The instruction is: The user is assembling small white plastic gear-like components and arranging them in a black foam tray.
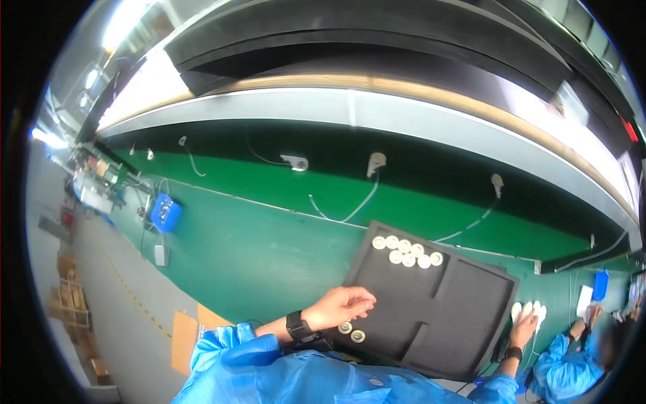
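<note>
A black tray (397, 303) with raised dividers lies at a slant on the green bench. Several cream-coloured round pieces (407, 249) with dark rings cluster along its far left part, and two more round pieces (358, 336) sit at its near left corner. My left hand (340, 306) hovers over the tray's left edge, its fingers curled together; whatever is between them, if anything, is too small to make out. Beyond the tray's right side, my right hand (523, 330) has its fingers on a group of white round pieces (528, 310), seemingly gripping one.
A blue bin (165, 213) stands at the bench's far left, beside a small white box (161, 255). Thin cables hang from the green back panel (269, 182) under a long shelf (350, 104). At the right another person (572, 363) in blue works close by. An open cardboard box (185, 342) is at lower left.
</note>
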A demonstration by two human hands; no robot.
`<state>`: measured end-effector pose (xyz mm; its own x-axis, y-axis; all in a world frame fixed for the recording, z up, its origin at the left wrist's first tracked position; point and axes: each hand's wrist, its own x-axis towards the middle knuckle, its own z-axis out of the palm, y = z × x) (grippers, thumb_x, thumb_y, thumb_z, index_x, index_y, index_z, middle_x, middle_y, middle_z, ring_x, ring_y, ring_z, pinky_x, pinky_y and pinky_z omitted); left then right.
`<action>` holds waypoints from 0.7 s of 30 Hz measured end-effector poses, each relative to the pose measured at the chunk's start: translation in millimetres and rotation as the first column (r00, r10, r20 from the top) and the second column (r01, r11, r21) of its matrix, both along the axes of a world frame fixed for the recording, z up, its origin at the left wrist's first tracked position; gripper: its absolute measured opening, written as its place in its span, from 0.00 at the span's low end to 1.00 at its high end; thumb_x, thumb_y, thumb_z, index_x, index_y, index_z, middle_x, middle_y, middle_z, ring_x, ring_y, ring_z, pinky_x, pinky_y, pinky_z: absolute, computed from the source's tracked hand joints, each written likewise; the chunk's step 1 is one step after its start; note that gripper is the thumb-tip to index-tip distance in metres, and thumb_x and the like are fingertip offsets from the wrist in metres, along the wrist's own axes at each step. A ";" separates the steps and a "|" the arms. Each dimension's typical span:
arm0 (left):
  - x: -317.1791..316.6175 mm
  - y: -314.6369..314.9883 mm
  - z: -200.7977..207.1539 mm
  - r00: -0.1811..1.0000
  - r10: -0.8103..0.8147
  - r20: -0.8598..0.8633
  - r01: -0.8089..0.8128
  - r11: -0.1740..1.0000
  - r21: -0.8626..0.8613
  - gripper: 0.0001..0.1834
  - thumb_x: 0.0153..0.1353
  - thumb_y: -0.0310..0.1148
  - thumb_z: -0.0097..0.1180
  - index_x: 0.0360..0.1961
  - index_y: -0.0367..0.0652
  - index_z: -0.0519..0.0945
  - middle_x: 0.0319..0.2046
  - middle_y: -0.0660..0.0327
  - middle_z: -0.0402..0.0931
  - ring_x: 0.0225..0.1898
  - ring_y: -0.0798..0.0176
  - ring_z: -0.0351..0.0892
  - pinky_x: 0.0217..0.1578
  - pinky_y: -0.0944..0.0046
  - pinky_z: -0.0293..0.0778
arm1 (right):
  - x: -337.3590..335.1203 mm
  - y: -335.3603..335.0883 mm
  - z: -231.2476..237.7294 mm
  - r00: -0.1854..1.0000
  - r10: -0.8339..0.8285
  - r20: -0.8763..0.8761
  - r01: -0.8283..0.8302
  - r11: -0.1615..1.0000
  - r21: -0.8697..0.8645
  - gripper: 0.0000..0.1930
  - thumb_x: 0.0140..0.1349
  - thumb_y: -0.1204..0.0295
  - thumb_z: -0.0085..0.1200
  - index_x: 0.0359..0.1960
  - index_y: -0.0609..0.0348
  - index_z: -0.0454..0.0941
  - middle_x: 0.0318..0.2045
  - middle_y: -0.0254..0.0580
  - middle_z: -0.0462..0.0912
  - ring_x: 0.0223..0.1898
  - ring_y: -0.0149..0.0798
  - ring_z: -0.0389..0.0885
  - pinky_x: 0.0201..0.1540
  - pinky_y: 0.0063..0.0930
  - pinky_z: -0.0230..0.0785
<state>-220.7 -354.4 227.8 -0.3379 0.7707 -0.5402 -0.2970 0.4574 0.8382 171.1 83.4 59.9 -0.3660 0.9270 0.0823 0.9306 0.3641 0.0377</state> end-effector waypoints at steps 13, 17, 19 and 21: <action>-314.6 -19.9 -116.7 -0.119 -0.119 -0.986 -0.372 0.926 -0.067 0.33 0.47 0.26 0.58 0.59 0.46 0.68 0.60 0.49 0.64 0.60 0.44 0.65 0.55 0.50 0.68 | -67.5 -132.9 87.5 0.775 -0.116 -0.621 -0.048 0.969 -0.241 0.18 0.62 0.79 0.51 0.55 0.65 0.71 0.50 0.52 0.76 0.52 0.45 0.75 0.53 0.33 0.68; -363.0 13.3 -132.5 0.005 -0.536 -0.844 -0.357 0.788 -0.502 0.33 0.49 0.29 0.56 0.61 0.54 0.69 0.61 0.56 0.65 0.62 0.49 0.65 0.56 0.47 0.66 | -164.3 -224.1 147.6 0.744 -0.026 -0.668 -0.248 0.917 -0.312 0.14 0.62 0.78 0.51 0.49 0.64 0.76 0.47 0.49 0.79 0.48 0.44 0.78 0.52 0.34 0.69; -373.8 20.0 -135.1 0.175 -0.563 -0.808 -0.293 0.754 -0.589 0.30 0.50 0.30 0.57 0.58 0.56 0.72 0.57 0.59 0.69 0.58 0.50 0.69 0.52 0.46 0.68 | -207.9 -246.5 159.9 0.762 0.304 -0.572 -0.452 0.882 -0.133 0.14 0.61 0.78 0.52 0.48 0.62 0.77 0.46 0.49 0.79 0.47 0.46 0.79 0.51 0.34 0.70; -364.4 17.3 -131.8 0.112 -0.489 -0.865 -0.276 0.821 -0.500 0.27 0.51 0.33 0.59 0.56 0.54 0.74 0.52 0.60 0.73 0.53 0.50 0.72 0.53 0.44 0.67 | -245.4 -270.3 160.4 0.666 0.268 -0.696 -0.575 0.779 -0.249 0.14 0.59 0.79 0.54 0.47 0.59 0.78 0.46 0.48 0.80 0.47 0.48 0.78 0.51 0.35 0.71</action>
